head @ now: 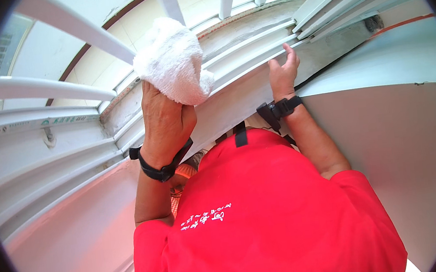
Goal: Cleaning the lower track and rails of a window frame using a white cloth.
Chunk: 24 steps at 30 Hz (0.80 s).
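Note:
A white terry cloth [173,61] is bunched in my left hand [166,113], which is raised in front of the white window bars [168,3]. The cloth covers most of my fingers. Below and beyond it runs the sliding-window track [250,64] along the sill. My right hand [285,74] holds nothing; its thumb and index finger are spread apart over the sill beside the track. Whether its fingertips touch the frame I cannot tell. A black strap circles each wrist.
White sliding-window frames [343,2] stand at the right end of the track. A pale panel [380,140] lies close beside my right forearm. At the left is the window's side frame [46,152], bearing printed writing. An orange object [184,172] shows below my left wrist.

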{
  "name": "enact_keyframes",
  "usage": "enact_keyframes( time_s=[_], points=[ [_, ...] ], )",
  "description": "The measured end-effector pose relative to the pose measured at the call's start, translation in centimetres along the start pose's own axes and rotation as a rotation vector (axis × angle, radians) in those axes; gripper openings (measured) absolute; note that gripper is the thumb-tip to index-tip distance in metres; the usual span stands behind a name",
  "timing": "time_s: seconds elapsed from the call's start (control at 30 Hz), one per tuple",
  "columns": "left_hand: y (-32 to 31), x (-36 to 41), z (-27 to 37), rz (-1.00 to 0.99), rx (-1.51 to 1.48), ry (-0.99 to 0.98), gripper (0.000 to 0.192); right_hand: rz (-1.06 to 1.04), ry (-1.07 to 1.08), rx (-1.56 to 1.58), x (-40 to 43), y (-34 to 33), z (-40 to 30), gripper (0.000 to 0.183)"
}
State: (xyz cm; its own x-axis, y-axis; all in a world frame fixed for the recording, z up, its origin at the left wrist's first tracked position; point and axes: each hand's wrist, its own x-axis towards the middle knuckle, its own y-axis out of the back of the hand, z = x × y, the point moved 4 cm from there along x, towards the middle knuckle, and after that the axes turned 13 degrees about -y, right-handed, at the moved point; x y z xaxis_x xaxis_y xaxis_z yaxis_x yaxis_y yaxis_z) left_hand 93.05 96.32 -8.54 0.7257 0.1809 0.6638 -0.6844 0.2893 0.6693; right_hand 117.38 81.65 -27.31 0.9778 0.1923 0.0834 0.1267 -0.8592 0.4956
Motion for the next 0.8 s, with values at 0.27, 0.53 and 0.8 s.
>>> enact_keyframes(
  time_s=[0.27,0.53,0.8],
  points=[
    [-7.7,7.5,-0.6,-0.439,-0.171,-0.145,0.013,-0.179,-0.080,-0.236,-0.1,-0.7,1.9,0.115],
    [-18.6,15.6,0.6,-0.727,-0.186,-0.303,0.013,-0.223,-0.062,-0.246,0.7,-0.1,2.5,0.117],
    [-24.9,17.0,0.3,-0.779,-0.063,-0.313,0.021,-0.206,0.059,-0.267,1.2,0.6,3.2,0.103]
  ],
)
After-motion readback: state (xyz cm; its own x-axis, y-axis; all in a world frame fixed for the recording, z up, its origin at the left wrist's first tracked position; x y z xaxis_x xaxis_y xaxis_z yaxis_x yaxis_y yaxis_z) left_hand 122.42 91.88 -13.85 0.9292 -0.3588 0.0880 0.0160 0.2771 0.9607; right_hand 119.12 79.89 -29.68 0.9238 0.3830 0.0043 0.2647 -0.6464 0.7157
